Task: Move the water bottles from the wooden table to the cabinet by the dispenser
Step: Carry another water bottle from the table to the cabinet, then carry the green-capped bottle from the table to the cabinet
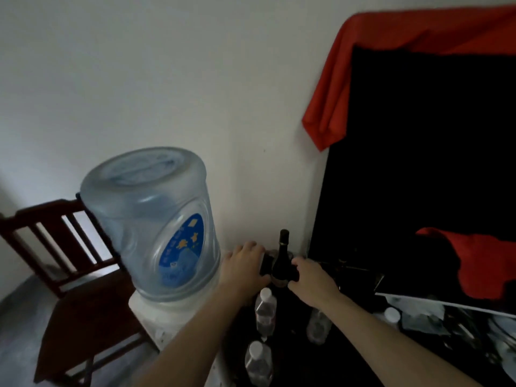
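Note:
Three clear water bottles with white caps stand on the dark cabinet top (pixel 296 364) beside the dispenser: one (pixel 265 311) just below my hands, one (pixel 258 364) nearer me, one (pixel 318 325) to the right. My left hand (pixel 245 269) and my right hand (pixel 310 280) reach to the back of the cabinet. Each grips one side of a black object (pixel 266 265) near the wall. A dark wine bottle (pixel 282 261) stands between the two hands and hides the object's middle.
The dispenser (pixel 167 311) with its blue jug (pixel 153 222) stands left of the cabinet. A dark wooden chair (pixel 69 275) is further left. A black screen (pixel 418 163) draped with red cloth (pixel 335 107) fills the right. Cluttered items, one white-capped (pixel 391 314), lie at lower right.

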### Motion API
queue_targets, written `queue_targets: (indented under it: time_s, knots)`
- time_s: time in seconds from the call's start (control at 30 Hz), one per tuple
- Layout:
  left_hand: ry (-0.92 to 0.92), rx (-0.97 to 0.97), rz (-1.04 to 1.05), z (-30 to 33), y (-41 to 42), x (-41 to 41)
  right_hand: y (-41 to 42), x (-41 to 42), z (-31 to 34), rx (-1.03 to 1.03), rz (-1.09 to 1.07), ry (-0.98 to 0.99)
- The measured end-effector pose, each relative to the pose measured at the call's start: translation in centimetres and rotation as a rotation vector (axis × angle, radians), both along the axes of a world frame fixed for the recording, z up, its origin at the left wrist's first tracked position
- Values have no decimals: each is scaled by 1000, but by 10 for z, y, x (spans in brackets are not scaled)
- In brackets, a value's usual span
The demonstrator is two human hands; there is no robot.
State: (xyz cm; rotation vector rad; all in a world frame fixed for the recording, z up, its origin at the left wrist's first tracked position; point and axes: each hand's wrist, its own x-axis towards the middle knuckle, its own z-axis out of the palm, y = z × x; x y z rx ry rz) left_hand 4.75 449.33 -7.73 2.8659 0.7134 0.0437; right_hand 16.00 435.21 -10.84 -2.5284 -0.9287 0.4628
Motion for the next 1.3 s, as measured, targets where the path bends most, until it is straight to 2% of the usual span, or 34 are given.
queue_targets:
  time_s: [0.17, 0.3, 0.5, 0.67, 0.83, 1.1, 1.3]
  knots:
    - [96, 99, -105, 37, -36, 47, -18, 14, 35, -243, 13, -296]
    - [130, 129, -128, 41, -66, 68, -52, 34, 55, -259, -27, -400]
    - [0, 177, -199, 35, -96, 89, -117, 66, 68, -241, -147, -414]
    - [-32, 200, -226, 24, -126, 97, -150, 64, 68, -244, -235, -444]
    - [-32, 192, -296, 23, -157, 88, -189, 37, 72, -284, -329, -446]
    - [-166, 145, -456, 38, -191, 60, -231, -20, 81, -325, -453, -406]
    - [-129, 123, -591, 17, -235, 28, -289, -86, 65, -436, -626, -335]
